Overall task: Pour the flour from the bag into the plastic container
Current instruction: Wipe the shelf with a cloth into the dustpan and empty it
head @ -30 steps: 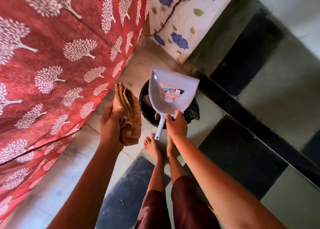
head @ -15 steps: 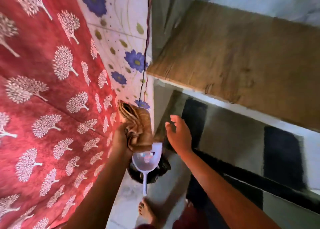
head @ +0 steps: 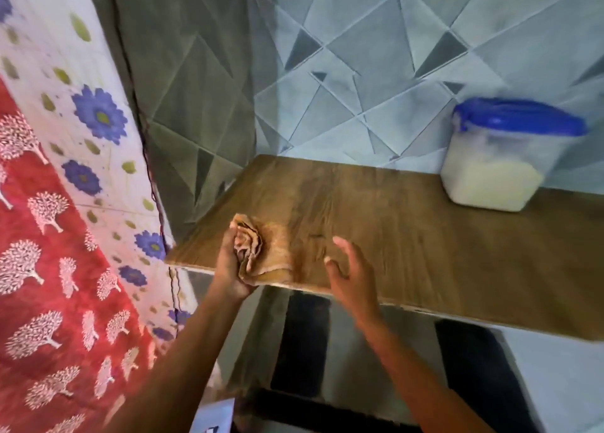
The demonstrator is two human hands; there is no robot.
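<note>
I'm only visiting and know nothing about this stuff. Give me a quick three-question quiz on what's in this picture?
1. True or false: the plastic container has its blue lid on.
2. Which hand grips the brown cloth?
3. Fill in: the right hand, fingers spread, holds ____.

Key: 1 true; 2 the left hand; 3 nothing.

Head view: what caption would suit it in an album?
Left hand grips a brown cloth on the wooden counter; blue-lidded plastic container stands far right.
</note>
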